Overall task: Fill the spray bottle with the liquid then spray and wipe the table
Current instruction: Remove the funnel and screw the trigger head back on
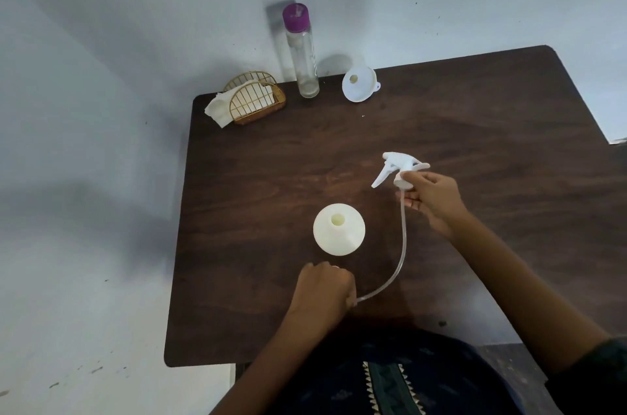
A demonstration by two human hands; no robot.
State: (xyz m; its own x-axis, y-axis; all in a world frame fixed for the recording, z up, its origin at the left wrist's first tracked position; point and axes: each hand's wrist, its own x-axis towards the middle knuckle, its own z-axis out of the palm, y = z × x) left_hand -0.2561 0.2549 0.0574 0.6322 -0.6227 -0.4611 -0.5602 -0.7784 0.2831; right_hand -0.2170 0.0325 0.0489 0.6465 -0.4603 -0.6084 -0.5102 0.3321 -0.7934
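From my remote station I noted the spray bottle [339, 234] standing upright and uncapped near the middle of the dark wooden surface [475, 129], its neck open to the camera. The spray head [397, 167] was off the bottle and held above the surface to the bottle's right; the right hand [432, 201] pinched it at the collar, fingers curled round it. A clear dip tube [400, 262] ran down from the spray head and curved toward the left hand [324, 289]. That hand was closed in a fist near the surface's front edge, just in front of the bottle; the tube's end met it, but I could not tell whether the fingers gripped the tube.

At the far edge stood a tall clear bottle [303, 65] with a purple cap [296, 17]. A white funnel [359, 84] lay just right of it, and a gold wire holder [254, 99] with white napkins [220, 109] sat to its left.
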